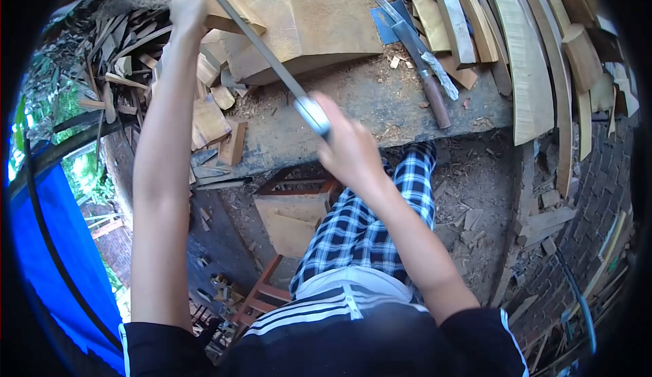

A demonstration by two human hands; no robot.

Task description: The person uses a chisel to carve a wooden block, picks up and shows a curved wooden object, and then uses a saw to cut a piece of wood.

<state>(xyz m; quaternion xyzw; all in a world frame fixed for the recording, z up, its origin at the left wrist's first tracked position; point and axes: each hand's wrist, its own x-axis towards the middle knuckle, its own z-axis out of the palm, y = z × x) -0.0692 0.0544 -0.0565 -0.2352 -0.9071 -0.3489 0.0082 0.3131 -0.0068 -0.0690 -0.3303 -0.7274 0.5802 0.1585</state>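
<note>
- Left hand (188,9) sits at the far end of the long flat file (261,49), fingers curled over the tip where it meets a thin wooden piece (227,11). The grip looks closed on the tip, though whether the fingers also pin the wood cannot be told. Risk: a stroke running long could pull the fingertips onto the sharp wood edge.
- Scrap pile (146,58) of offcuts lies just left of the arm, some pieces overhanging the desk (380,105) edge. Risk: an elbow brushing them could send pieces down toward the stool (292,207) and the leg below.
- The thin wooden piece rests against the large wooden block (309,27); no clamp shows. Risk: sideways file pressure could make the piece skid or rock, judging from the loose seating.
- The file runs diagonally, tip high at upper left, metal-collared handle low near the desk's front edge.
- Right hand (350,149) is wrapped shut around the file handle, close to the desk edge. Risk: knuckles could strike that edge on the pull.
- A second tool with a wooden handle (424,71) lies loose to the right, beside stacked curved slats (530,58). Risk: vibration could walk it off the desk.
- Sawdust coats the desk; grip under the block looks poor.
</note>
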